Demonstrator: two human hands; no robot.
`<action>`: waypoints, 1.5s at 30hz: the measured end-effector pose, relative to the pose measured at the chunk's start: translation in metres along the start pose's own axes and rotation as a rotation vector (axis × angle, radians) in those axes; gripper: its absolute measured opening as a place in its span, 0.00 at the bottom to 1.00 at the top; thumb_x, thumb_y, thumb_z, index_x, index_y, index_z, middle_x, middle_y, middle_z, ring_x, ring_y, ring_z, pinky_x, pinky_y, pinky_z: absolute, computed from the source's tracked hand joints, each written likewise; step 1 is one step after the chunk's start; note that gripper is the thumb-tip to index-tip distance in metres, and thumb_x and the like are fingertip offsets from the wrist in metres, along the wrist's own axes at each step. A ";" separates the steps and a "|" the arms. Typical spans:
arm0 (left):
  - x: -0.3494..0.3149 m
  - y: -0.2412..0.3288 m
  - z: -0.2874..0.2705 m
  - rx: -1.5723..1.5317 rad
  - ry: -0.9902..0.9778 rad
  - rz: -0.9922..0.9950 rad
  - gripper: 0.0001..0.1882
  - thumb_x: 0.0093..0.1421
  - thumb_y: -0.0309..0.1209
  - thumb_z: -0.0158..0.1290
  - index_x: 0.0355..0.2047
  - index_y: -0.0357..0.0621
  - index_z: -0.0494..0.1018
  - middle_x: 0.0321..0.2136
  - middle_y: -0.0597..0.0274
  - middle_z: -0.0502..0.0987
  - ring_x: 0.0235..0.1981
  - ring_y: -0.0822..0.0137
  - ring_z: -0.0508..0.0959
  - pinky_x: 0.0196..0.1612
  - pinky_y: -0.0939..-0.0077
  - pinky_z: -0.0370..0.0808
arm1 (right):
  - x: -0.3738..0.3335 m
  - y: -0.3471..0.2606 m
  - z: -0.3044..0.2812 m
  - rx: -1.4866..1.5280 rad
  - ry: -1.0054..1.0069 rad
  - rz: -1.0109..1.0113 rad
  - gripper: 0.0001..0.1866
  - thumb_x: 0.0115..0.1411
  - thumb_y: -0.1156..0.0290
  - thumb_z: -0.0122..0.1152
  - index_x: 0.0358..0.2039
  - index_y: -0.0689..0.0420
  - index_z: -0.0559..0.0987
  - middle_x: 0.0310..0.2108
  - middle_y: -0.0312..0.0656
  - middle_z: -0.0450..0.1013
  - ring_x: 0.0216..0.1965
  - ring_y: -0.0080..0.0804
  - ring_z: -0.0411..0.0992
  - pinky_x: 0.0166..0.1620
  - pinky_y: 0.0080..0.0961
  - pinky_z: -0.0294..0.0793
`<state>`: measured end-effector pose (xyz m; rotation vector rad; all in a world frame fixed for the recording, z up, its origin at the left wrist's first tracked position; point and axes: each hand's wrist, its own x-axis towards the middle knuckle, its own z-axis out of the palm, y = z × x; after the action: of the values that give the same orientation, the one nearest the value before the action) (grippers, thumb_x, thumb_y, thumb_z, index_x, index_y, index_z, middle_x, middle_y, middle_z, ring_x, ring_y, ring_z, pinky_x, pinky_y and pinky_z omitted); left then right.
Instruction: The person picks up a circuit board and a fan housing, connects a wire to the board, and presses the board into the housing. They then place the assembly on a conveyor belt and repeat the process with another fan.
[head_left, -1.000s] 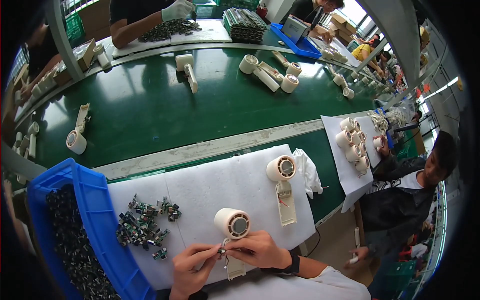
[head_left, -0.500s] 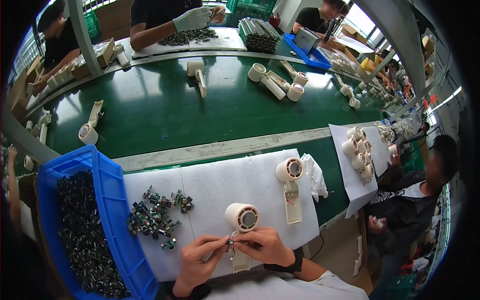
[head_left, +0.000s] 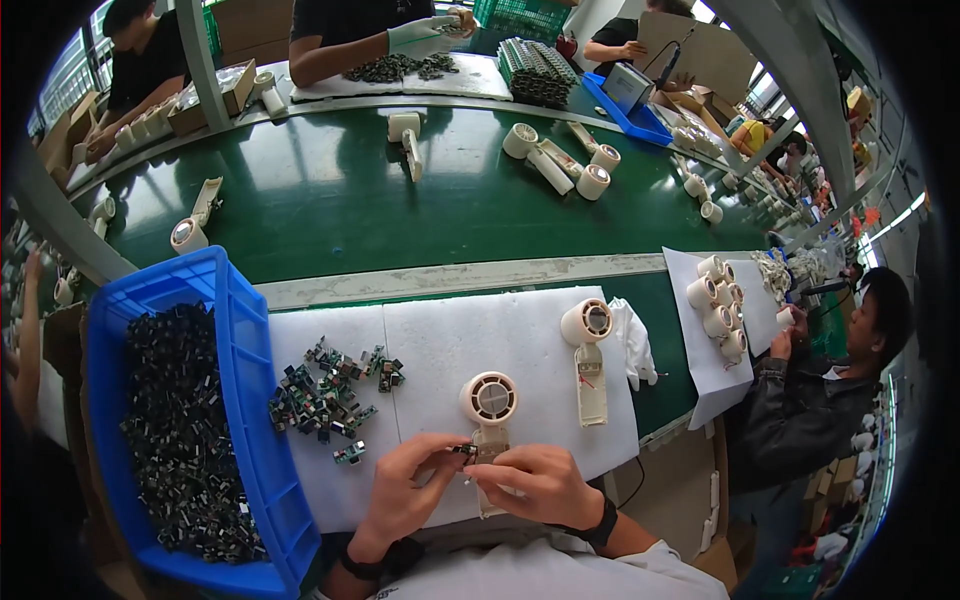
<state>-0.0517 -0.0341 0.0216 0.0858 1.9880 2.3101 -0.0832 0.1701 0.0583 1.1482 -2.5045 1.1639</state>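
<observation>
Board (head_left: 464, 450) pinched in left hand (head_left: 408, 488) — at left edge of handle (head_left: 491, 437), whose long axis runs near-to-far; right hand (head_left: 548, 487) over handle — grip unclear.

Pale glare across green belt (head_left: 330, 215)

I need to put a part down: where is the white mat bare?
The white mat is bare between the circuit board pile and the middle fan, and between that fan and the right fan. It is crowded where the left hand and right hand work at the middle fan.
</observation>
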 end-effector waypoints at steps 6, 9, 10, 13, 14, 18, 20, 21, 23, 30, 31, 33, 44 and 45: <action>-0.006 -0.001 0.000 -0.015 -0.019 0.003 0.15 0.63 0.13 0.55 0.50 0.35 0.78 0.43 0.54 0.80 0.45 0.66 0.84 0.50 0.75 0.82 | 0.002 -0.008 -0.002 -0.035 -0.030 -0.004 0.10 0.54 0.75 0.72 0.38 0.52 0.85 0.26 0.35 0.77 0.24 0.31 0.77 0.28 0.26 0.77; -0.008 0.003 0.000 0.007 -0.041 -0.008 0.14 0.65 0.13 0.54 0.50 0.32 0.76 0.43 0.56 0.81 0.45 0.68 0.83 0.51 0.76 0.81 | 0.000 -0.012 0.003 0.028 0.080 0.229 0.07 0.52 0.79 0.72 0.32 0.55 0.85 0.26 0.35 0.77 0.20 0.22 0.73 0.23 0.20 0.72; -0.009 0.003 -0.001 0.003 -0.041 -0.019 0.14 0.65 0.13 0.54 0.50 0.32 0.76 0.43 0.56 0.81 0.45 0.68 0.83 0.51 0.76 0.81 | -0.002 -0.012 0.005 0.032 0.075 0.238 0.07 0.52 0.79 0.72 0.32 0.55 0.85 0.26 0.35 0.77 0.20 0.22 0.73 0.23 0.20 0.72; -0.011 0.001 0.000 0.040 -0.024 -0.007 0.14 0.64 0.13 0.54 0.50 0.32 0.76 0.42 0.56 0.82 0.45 0.68 0.84 0.51 0.75 0.81 | -0.006 -0.011 0.007 0.017 0.106 0.419 0.05 0.54 0.78 0.71 0.31 0.57 0.83 0.26 0.36 0.77 0.18 0.21 0.71 0.23 0.20 0.70; -0.005 -0.001 -0.001 0.054 -0.017 0.019 0.14 0.64 0.12 0.53 0.50 0.32 0.76 0.42 0.56 0.82 0.45 0.68 0.84 0.51 0.75 0.81 | -0.001 -0.008 0.010 0.020 0.131 0.409 0.06 0.53 0.78 0.71 0.31 0.58 0.82 0.25 0.36 0.76 0.18 0.20 0.70 0.22 0.20 0.69; -0.002 0.009 0.002 0.054 -0.005 0.047 0.15 0.64 0.11 0.52 0.50 0.32 0.76 0.43 0.55 0.81 0.45 0.68 0.84 0.51 0.75 0.81 | 0.008 -0.021 0.007 0.008 0.171 0.461 0.04 0.54 0.81 0.67 0.30 0.60 0.80 0.24 0.34 0.72 0.20 0.18 0.66 0.24 0.18 0.64; 0.004 0.005 0.001 0.040 -0.005 0.035 0.15 0.64 0.11 0.52 0.50 0.32 0.76 0.43 0.55 0.81 0.45 0.68 0.84 0.50 0.75 0.81 | 0.007 -0.014 0.007 0.029 0.162 0.502 0.04 0.55 0.81 0.66 0.30 0.61 0.79 0.25 0.34 0.72 0.22 0.17 0.66 0.25 0.17 0.64; 0.007 0.001 0.001 0.029 0.009 0.050 0.15 0.63 0.12 0.54 0.49 0.34 0.77 0.42 0.54 0.81 0.43 0.66 0.84 0.49 0.74 0.82 | 0.004 -0.011 0.008 0.101 0.156 0.536 0.04 0.56 0.81 0.65 0.31 0.61 0.79 0.26 0.33 0.72 0.23 0.16 0.66 0.26 0.17 0.64; 0.007 -0.004 0.004 0.000 0.041 0.102 0.14 0.61 0.14 0.56 0.48 0.37 0.78 0.39 0.53 0.81 0.41 0.62 0.85 0.45 0.72 0.83 | -0.002 -0.007 0.007 0.230 0.149 0.588 0.03 0.57 0.81 0.63 0.32 0.62 0.78 0.27 0.33 0.71 0.25 0.15 0.66 0.29 0.15 0.64; -0.004 -0.005 0.003 0.023 0.029 0.079 0.15 0.61 0.13 0.56 0.48 0.38 0.78 0.39 0.53 0.81 0.41 0.62 0.86 0.45 0.71 0.84 | -0.007 -0.016 0.011 0.246 0.124 0.650 0.03 0.57 0.81 0.63 0.33 0.63 0.78 0.28 0.32 0.71 0.25 0.15 0.66 0.30 0.15 0.64; -0.005 -0.004 0.003 0.028 0.033 0.086 0.16 0.61 0.13 0.56 0.48 0.38 0.78 0.39 0.53 0.81 0.41 0.61 0.86 0.45 0.71 0.84 | -0.005 -0.017 0.010 0.235 0.125 0.647 0.03 0.57 0.81 0.63 0.32 0.63 0.78 0.27 0.32 0.71 0.25 0.16 0.66 0.29 0.15 0.64; -0.002 -0.004 0.001 0.032 0.020 0.088 0.16 0.62 0.13 0.55 0.49 0.36 0.78 0.40 0.54 0.80 0.42 0.63 0.85 0.46 0.73 0.83 | 0.002 -0.018 0.009 0.163 0.119 0.601 0.03 0.57 0.81 0.64 0.32 0.62 0.78 0.27 0.33 0.71 0.24 0.16 0.66 0.28 0.16 0.64; -0.003 0.004 0.000 0.128 -0.028 0.066 0.16 0.62 0.11 0.54 0.49 0.34 0.78 0.43 0.55 0.80 0.44 0.68 0.84 0.49 0.75 0.82 | 0.016 -0.016 -0.023 0.186 -0.355 0.594 0.05 0.55 0.75 0.69 0.33 0.57 0.82 0.22 0.34 0.73 0.20 0.19 0.69 0.25 0.18 0.66; -0.001 0.002 0.000 0.129 -0.028 0.061 0.16 0.62 0.11 0.54 0.49 0.34 0.78 0.43 0.55 0.80 0.44 0.67 0.84 0.48 0.75 0.82 | 0.017 -0.014 -0.021 0.153 -0.348 0.556 0.05 0.55 0.75 0.69 0.33 0.56 0.82 0.22 0.34 0.74 0.20 0.20 0.69 0.25 0.19 0.67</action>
<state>-0.0506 -0.0345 0.0240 0.1891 2.1482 2.2003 -0.0885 0.1695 0.0886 0.7468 -3.1851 1.3965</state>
